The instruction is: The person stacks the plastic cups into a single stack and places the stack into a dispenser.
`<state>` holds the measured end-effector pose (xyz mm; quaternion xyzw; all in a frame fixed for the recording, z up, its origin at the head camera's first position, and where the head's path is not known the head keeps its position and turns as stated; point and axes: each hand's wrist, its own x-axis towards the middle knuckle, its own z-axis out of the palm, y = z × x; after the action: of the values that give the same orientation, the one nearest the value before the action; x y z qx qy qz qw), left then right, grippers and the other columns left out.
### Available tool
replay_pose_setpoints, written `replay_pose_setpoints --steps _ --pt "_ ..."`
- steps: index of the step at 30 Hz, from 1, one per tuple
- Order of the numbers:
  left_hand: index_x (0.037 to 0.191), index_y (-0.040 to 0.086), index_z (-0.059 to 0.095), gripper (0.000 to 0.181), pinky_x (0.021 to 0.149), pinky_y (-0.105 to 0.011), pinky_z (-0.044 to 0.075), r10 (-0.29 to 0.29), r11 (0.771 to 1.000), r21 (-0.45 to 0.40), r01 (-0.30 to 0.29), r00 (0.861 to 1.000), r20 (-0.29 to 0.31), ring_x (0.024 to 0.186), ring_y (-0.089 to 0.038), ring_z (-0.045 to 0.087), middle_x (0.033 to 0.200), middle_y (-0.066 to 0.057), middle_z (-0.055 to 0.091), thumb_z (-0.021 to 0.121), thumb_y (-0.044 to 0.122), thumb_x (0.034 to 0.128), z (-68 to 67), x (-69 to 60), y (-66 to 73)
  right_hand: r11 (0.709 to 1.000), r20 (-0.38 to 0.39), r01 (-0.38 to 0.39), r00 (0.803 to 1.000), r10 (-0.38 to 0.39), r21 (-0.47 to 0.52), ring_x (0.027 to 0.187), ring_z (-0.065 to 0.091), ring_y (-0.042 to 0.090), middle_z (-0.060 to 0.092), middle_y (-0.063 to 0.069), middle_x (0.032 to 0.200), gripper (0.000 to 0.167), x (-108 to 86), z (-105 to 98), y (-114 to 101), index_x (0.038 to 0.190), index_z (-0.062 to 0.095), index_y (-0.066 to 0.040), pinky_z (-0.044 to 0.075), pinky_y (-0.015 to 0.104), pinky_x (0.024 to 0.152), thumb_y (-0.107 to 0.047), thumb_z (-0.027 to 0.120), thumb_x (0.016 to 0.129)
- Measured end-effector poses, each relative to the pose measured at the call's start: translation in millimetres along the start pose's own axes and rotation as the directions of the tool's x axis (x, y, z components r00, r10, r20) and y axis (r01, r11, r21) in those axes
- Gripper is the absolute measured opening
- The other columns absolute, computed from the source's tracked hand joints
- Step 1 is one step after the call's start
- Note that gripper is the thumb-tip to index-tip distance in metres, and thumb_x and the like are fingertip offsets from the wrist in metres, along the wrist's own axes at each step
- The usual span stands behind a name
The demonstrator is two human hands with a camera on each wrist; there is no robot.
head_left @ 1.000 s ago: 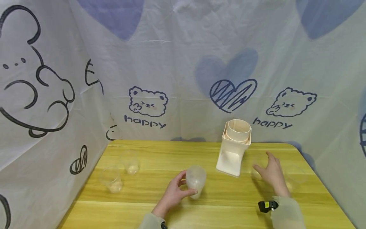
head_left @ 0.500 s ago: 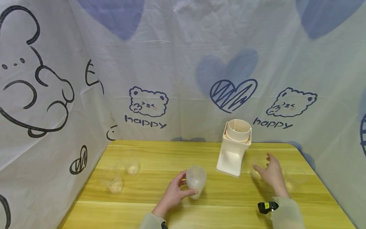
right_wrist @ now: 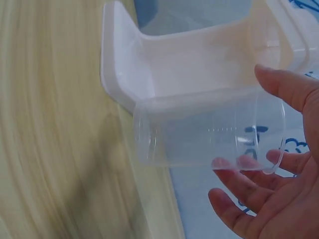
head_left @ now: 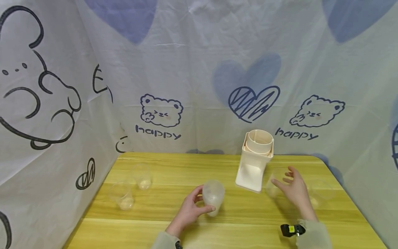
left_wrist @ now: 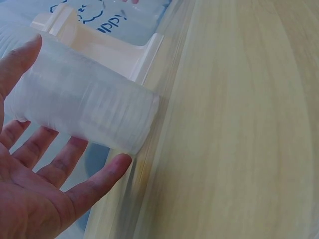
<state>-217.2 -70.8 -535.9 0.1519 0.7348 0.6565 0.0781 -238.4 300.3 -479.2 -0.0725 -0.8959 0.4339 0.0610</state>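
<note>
Okay, your left hand [head_left: 190, 209] is curled round the frosted cup stack [head_left: 214, 192], mid-way across the counter [head_left: 174, 173]; your right hand [head_left: 294, 188] holds the single clear cup [right_wrist: 199, 132] between thumb and fingers near its rim, just beside the cream holder [head_left: 251, 173]. Likely light, smooth plastic: the lone cup should dent easily, the nested stack feel stiffer. Pinch gently just below the rim, from opposite sides.

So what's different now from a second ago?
The right hand carried a clear cup left, closer to the white stand. Nothing was visibly let go. The left hand still holds the cup stack, and the white stand hasn't moved.
</note>
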Motion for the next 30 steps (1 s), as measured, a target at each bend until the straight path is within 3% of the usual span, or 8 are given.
replay_pose_setpoints --steps 10,16,22,26,30 --pt "0.141 0.016 0.050 0.073 0.095 -0.054 0.046 -0.013 1.000 0.010 0.013 1.000 -0.007 0.113 -0.032 0.056 0.124 -0.008 0.057 0.086 0.020 0.0773 0.1 0.0 -0.5 0.996 0.040 0.064 0.997 -0.067 0.062 0.125 0.047 0.045 0.043 0.030 0.139 0.097 -10.0 2 -19 0.149 0.022 0.008 0.047 0.054 0.095 -0.040 0.077 0.085" --pt "0.141 0.016 0.050 0.073 0.095 -0.054 0.046 -0.011 1.000 0.011 0.011 1.000 -0.009 0.113 -0.032 0.056 0.124 -0.008 0.057 0.086 0.020 0.0774 0.4 -0.4 -0.5 0.988 0.085 0.085 0.992 -0.096 0.129 0.125 0.046 0.046 0.048 0.030 0.136 0.091 -17.7 4 -35 0.147 0.029 0.008 0.041 0.055 0.101 -0.036 0.079 0.084" --pt "0.141 0.016 0.051 0.072 0.095 -0.054 0.046 -0.014 1.000 0.012 0.014 1.000 -0.007 0.113 -0.032 0.056 0.124 -0.008 0.057 0.086 0.020 0.0775 0.4 -0.5 -0.1 0.973 0.086 0.171 0.979 -0.186 0.156 0.121 0.051 0.040 0.053 0.028 0.131 0.084 -25.9 10 -51 0.143 0.036 0.008 0.042 0.052 0.101 -0.029 0.081 0.083" --pt "0.140 0.016 0.051 0.072 0.095 -0.054 0.046 -0.015 1.000 0.013 0.015 1.000 -0.007 0.113 -0.031 0.056 0.124 -0.007 0.057 0.086 0.020 0.0776 0.4 -0.2 0.3 0.962 0.086 0.221 0.968 -0.237 0.162 0.118 0.053 0.034 0.057 0.022 0.127 0.079 -29.5 14 -61 0.144 0.039 0.005 0.042 0.047 0.097 -0.026 0.080 0.084" --pt "0.140 0.016 0.051 0.072 0.095 -0.054 0.046 -0.012 1.000 0.013 0.012 1.000 -0.007 0.112 -0.030 0.056 0.124 -0.008 0.057 0.085 0.020 0.0776 0.4 0.1 0.2 0.943 0.101 0.250 0.956 -0.277 0.220 0.118 0.053 0.033 0.057 0.019 0.125 0.078 -33.7 17 -72 0.145 0.040 0.001 0.039 0.049 0.099 -0.022 0.081 0.082"
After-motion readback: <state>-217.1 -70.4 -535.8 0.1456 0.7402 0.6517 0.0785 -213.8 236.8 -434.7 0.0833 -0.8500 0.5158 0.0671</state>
